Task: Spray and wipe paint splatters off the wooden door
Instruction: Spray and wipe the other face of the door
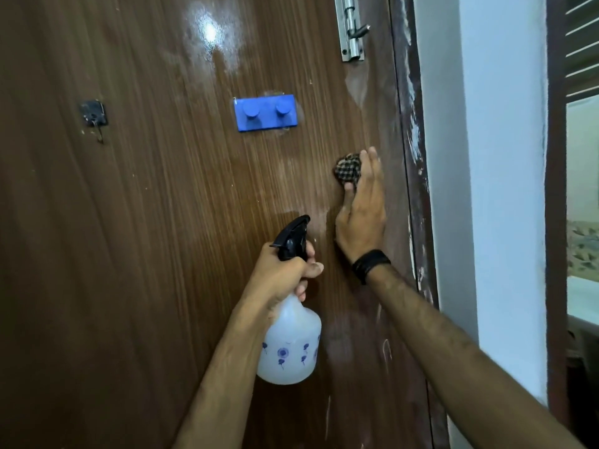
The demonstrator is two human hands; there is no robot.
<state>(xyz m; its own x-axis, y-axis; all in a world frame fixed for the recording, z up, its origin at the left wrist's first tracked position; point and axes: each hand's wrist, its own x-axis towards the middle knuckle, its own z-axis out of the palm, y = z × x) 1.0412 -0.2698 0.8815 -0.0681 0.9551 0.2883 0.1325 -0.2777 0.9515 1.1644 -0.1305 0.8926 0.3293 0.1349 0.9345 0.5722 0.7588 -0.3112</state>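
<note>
The brown wooden door [162, 222] fills most of the view, with wet streaks and pale paint smears near its right edge. My left hand [285, 273] grips the neck of a translucent white spray bottle [291, 345] with a black trigger head and blue flower prints, held close to the door. My right hand [361, 215] presses a bunched checkered cloth [347, 168] against the door, the thumb and fingers wrapped round it. A black band sits on the right wrist.
A blue two-peg hook plate [265, 112] is stuck on the door above the hands. A small dark hook [94, 115] hangs at the left. A metal bolt latch [350, 27] sits at the top right. The paint-streaked door frame [418, 189] and white wall [505, 189] lie to the right.
</note>
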